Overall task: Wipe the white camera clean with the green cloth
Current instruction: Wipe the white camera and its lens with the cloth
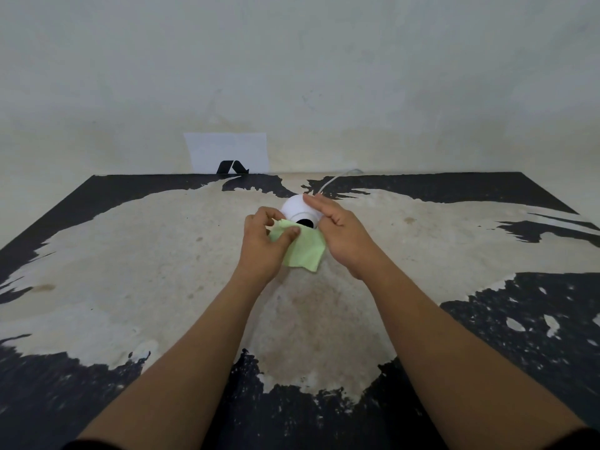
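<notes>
A round white camera with a black lens face stands near the far middle of the worn table. My right hand wraps its right side, fingers laid over the top. A pale green cloth hangs just below the lens, pinched by the thumb and fingers of my left hand. The cloth's upper edge touches the camera's lower front. The camera's base is hidden behind the cloth and my hands.
A white cable runs from the camera back to the wall. A white sheet with a black mark leans against the wall behind the table. The table top is black with its coating worn to beige.
</notes>
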Action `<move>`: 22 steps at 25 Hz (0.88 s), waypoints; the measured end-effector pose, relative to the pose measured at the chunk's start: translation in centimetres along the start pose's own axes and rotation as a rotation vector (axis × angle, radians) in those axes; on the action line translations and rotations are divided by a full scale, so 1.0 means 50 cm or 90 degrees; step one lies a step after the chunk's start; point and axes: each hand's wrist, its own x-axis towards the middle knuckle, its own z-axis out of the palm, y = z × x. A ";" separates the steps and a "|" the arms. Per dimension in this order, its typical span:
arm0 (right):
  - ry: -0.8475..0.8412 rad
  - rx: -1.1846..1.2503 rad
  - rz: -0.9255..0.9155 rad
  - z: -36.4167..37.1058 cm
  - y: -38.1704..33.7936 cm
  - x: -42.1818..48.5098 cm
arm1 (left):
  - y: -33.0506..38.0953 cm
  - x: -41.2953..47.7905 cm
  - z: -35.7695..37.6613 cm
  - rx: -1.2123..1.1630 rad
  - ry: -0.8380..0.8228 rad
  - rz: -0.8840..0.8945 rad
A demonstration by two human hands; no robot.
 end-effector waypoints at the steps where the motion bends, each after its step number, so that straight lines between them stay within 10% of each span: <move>1: -0.002 -0.001 -0.001 0.000 -0.001 -0.001 | -0.003 0.005 0.002 -0.001 0.004 -0.004; 22: -0.071 0.116 0.060 -0.026 -0.015 -0.005 | 0.018 0.029 0.023 0.106 -0.085 0.052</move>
